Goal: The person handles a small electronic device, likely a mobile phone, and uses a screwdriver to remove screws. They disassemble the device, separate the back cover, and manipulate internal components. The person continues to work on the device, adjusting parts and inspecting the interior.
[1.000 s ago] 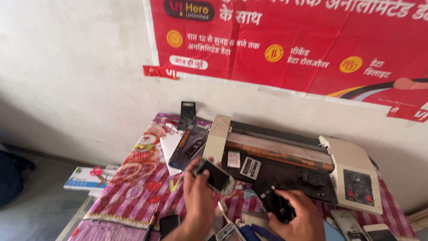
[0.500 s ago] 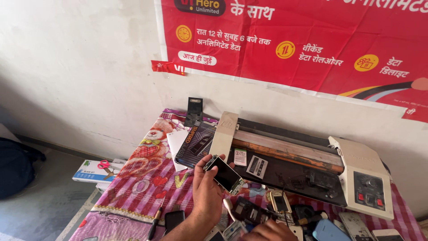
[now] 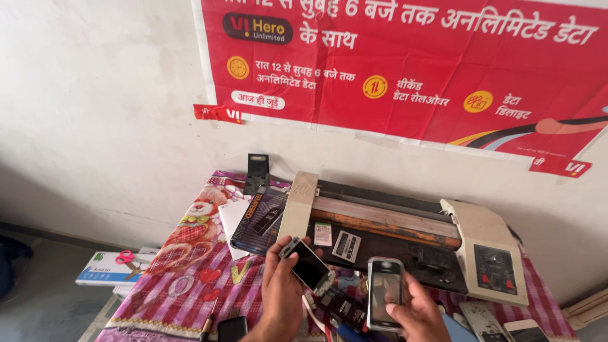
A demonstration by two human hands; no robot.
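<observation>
Left hand (image 3: 282, 297) fingers clamp a dark phone (image 3: 308, 265); right hand (image 3: 418, 313) fingers apparently grip a silver phone (image 3: 385, 292).

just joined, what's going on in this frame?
A person stands at a cloth-covered table holding a phone in each hand. The left hand grips a phone tilted up; the right hand holds a second phone upright. Behind them sits a laminating machine with small batteries on it.

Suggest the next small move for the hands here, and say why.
Probably set one phone down. The left hand holds a dark-screened phone and the right hand a silver-edged phone, so neither is free; the checked cloth beside them has bare space.
</observation>
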